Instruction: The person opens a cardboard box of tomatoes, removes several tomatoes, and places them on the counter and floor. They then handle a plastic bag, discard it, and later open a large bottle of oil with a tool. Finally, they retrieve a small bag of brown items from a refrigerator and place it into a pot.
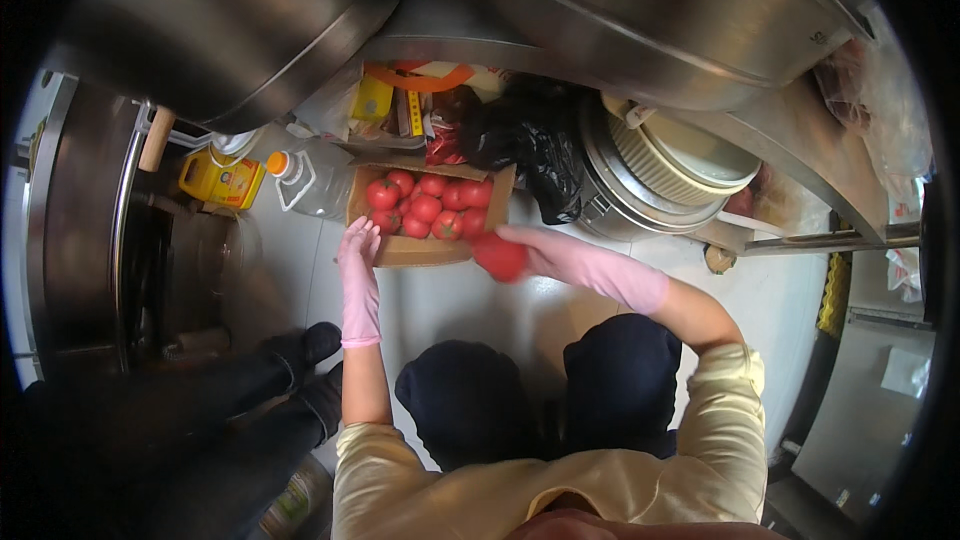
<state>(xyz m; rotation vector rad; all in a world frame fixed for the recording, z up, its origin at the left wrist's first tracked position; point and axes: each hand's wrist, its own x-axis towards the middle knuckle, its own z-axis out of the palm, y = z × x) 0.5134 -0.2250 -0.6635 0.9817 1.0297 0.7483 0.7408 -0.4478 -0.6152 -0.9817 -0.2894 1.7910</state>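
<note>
A cardboard box (431, 253) full of red tomatoes (426, 208) stands on the tiled floor, its top flaps apart. My left hand (360, 246), in a pink rubber glove, rests against the box's near left corner; its fingers look extended and hold nothing visible. In my right hand (534, 246), gloved the same way, is a red object (499, 257), apparently a tomato, blurred by motion, just outside the box's near right corner. The gloved fingertips on that side are partly hidden or blurred.
Steel pots (637, 22) overhang the far side. Around the box are a clear plastic jug (319, 180), a yellow container (225, 178), a black plastic bag (536, 142) and a lidded metal container (637, 210). Another person's dark shoes (322, 343) are at left.
</note>
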